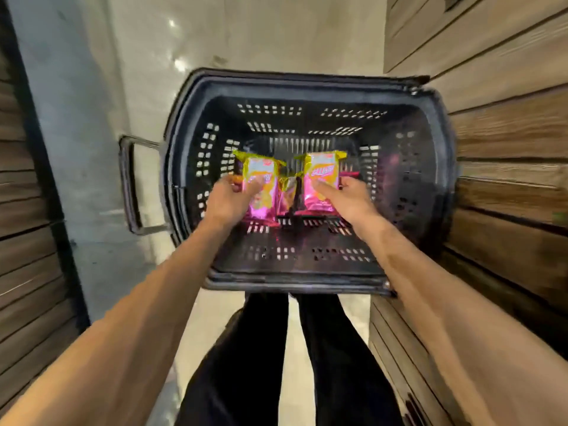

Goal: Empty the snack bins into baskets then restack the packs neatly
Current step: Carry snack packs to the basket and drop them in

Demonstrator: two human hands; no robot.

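Snack pack (257, 175) in pink and yellow foil stands just left of the frame's centre, and a second snack pack (322, 173) of the same kind stands just right of it. Both are inside the black basket (307, 83), low over its slotted bottom. The left hand (229, 199) grips the lower half of the left-of-centre pack, thumb across the front and fingers curled behind. The right hand (347, 199) holds the other pack the same way. Neither hand is open, and each has hold of one pack only.

Each pack's long axis runs up the frame, away from the person, with the yellow sealed end farthest from the wrist. The basket's long side runs across the frame, so the two packs sit side by side along it, close together but not plainly touching. Each lies straight ahead of its own hand, and neither hand is nearer than the other. A third pack (285, 198) lies crumpled in the gap between them, lower down. It looks equally reachable from either hand.

Whether the held packs are going down or coming out cannot be told. The basket looks nearly empty, so most of the work probably lies ahead.

The basket's handle (127, 182) sticks out at centre left over the pale floor (246, 32).
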